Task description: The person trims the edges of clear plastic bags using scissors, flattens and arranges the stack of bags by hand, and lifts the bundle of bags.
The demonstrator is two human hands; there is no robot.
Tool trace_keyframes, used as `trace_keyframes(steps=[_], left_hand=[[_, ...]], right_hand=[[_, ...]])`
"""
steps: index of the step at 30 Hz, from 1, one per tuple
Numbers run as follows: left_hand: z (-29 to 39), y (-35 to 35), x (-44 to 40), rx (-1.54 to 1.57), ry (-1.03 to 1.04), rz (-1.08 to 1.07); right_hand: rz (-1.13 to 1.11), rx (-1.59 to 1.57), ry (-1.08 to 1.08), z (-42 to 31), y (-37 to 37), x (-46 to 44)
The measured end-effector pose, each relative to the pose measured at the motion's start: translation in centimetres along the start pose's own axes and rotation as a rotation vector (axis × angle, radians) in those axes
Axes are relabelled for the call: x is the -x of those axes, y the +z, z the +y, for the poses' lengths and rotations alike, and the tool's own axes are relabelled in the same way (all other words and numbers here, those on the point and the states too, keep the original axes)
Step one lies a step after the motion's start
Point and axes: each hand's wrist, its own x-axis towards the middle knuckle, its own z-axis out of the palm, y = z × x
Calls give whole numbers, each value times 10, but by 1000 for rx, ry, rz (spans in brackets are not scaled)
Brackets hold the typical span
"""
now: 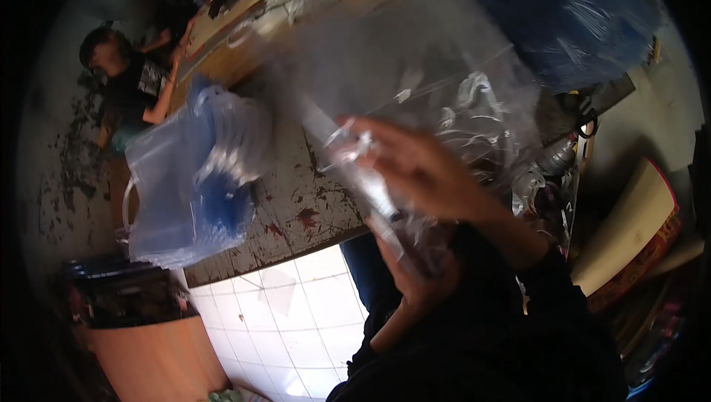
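A large clear plastic bag (415, 54), partly blurred, spreads over the worktable (296, 209) in front of me. My right hand (422, 169) lies across its near part, with the fingers bent over shiny, crumpled plastic and smeared by motion. Lower down, close to my body, my left hand (415, 269) is wrapped round the gathered end of the clear plastic. Part of that hand is hidden behind the plastic. On the left of the table rests a stack of clear and blue plastic bags (192, 180).
A big blue plastic bundle (585, 17) is at the upper right. Another person (133, 84) is at the table's far left. An orange-brown box (152, 357) stands at the lower left, and a cream sheet with a red edge (629, 232) at the right.
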Motion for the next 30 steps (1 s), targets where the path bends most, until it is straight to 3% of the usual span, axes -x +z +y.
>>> trace_keyframes(steps=[2,4,5,6,7,9,11,13,14,15,16,17,21,23,26,27,30], left_hand=[[-3,-14,2,-79,-54,12],[-4,-34,1,-152,-77,17],[-5,-45,0,-200,-86,26],[-6,-59,-2,-256,-95,36],[-5,-75,-5,-315,-104,54],[-3,-108,-17,-450,-108,87],[2,-138,-33,-585,-91,115],[12,-161,-52,-713,-39,130],[19,-167,-63,-764,10,128],[27,-170,-74,-806,76,108],[33,-170,-85,-832,139,86],[41,-167,-96,-843,231,40],[57,-128,-141,-626,477,-412],[54,-100,-161,-558,497,-673],[31,-72,-196,-499,535,-961],[24,-60,-211,-391,463,-1028],[15,-16,-242,-234,325,-961]], right_hand=[[-74,96,-315,-10,30,3],[-245,61,-403,-30,65,10],[-478,-133,-370,-48,74,6],[-484,-226,-583,-43,100,4],[-327,-280,-709,-53,121,4],[-752,-450,-545,-91,126,-14],[-619,-462,-751,-109,142,-28],[-737,-465,-601,-142,101,-33],[-621,-484,-644,-145,96,-36],[-659,-395,-520,-152,72,-35],[-420,-326,-615,-145,69,-36],[-339,-247,-592,-137,50,-34],[-154,99,-506,-78,-37,-22],[127,372,-322,-35,-69,-2],[160,530,60,-5,-87,14],[143,535,70,3,-90,16],[153,269,155,17,-86,19]])
